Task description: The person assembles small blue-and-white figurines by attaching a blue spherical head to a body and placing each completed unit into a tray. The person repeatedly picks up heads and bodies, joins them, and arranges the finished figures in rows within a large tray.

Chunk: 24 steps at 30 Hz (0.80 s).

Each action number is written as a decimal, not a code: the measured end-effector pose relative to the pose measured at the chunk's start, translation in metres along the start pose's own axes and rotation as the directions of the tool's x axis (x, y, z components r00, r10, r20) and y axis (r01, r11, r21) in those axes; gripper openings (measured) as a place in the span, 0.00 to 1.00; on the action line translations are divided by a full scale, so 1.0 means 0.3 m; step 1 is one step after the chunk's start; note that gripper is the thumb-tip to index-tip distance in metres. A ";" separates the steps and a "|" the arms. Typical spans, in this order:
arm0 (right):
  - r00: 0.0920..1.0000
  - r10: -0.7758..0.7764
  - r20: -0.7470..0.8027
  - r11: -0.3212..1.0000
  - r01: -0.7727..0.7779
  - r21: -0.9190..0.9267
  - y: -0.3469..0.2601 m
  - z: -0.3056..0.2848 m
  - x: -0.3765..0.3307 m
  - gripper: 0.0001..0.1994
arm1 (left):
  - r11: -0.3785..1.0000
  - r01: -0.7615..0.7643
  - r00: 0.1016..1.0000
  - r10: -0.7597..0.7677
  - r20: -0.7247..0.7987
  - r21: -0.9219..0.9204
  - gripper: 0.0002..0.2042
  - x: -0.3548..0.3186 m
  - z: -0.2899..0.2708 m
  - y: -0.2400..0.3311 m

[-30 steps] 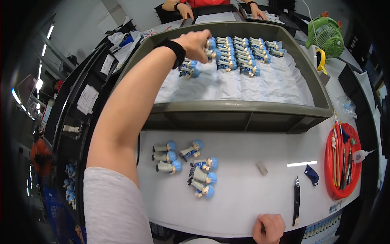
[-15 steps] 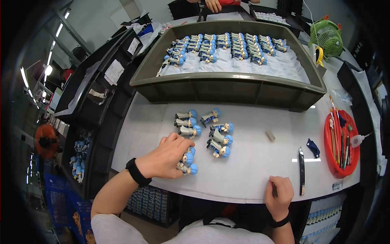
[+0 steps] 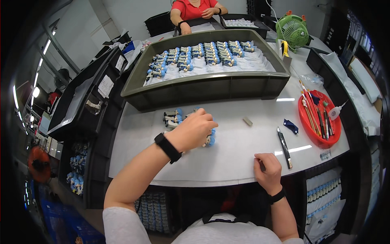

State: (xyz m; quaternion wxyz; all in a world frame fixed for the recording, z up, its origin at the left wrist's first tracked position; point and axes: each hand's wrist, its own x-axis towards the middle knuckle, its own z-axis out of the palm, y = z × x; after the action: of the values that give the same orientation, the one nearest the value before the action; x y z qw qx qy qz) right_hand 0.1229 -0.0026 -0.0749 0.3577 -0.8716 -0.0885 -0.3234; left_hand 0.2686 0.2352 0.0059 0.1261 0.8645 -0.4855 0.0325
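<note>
The left hand (image 3: pixel 194 130) lay over a cluster of small blue-and-grey figurines (image 3: pixel 174 117) grouped near the middle of the white worktop (image 3: pixel 239 146), just in front of the large grey tray (image 3: pixel 203 87). Its grip was curled downward with the fingers bent over the figurines at the right side of the cluster; the fingers touched them, but whether the grip had closed on any single figurine could not be told, because the back of the hand hid the fingertips. One figurine (image 3: pixel 210 139) showed at the lower right edge of that hand, and several more lay uncovered to its upper left. A black wristband (image 3: pixel 167 147) sat on the left wrist. The right hand (image 3: pixel 268 168) rested at the near edge of the worktop, well apart from the cluster, with its grip closed in a loose fist around a thin dark tool (image 3: pixel 262 165), of which only a short end showed. A dark-handled knife (image 3: pixel 284 142) lay just beside the right hand, toward the right edge. A round red tray (image 3: pixel 313 130) holding brushes stood at the right edge of the worktop. The grey tray held rows of similar figurines (image 3: pixel 199 55) on white lining. A person in a red top (image 3: pixel 194 8) sat beyond the far edge.
</note>
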 end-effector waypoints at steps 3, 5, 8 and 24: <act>1.000 0.017 -0.009 0.999 -0.016 0.027 -0.002 -0.008 -0.003 0.07 | 0.994 -0.022 0.975 -0.002 0.222 0.104 0.14 0.067 0.026 -0.012; 1.000 0.026 -0.004 0.999 -0.026 0.042 -0.003 -0.007 -0.004 0.07 | 0.985 -0.001 0.929 -0.063 0.366 0.174 0.15 0.095 0.029 -0.006; 1.000 0.021 0.000 0.999 -0.021 0.050 -0.001 -0.003 -0.004 0.06 | 0.986 -0.019 0.915 -0.051 0.401 0.168 0.16 0.102 0.001 0.002; 0.818 0.026 0.574 1.000 -0.013 -0.028 -0.067 -0.165 0.123 0.13 | 0.037 0.070 0.794 -0.607 0.033 -0.997 0.15 -0.188 0.235 0.435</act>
State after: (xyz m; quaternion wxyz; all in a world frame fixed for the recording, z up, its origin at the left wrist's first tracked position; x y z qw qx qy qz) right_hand 0.1190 -0.0244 -0.0139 0.3078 -0.9334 -0.1795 -0.0431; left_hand 0.1235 0.1997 -0.0481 0.7564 0.6268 -0.1181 -0.1447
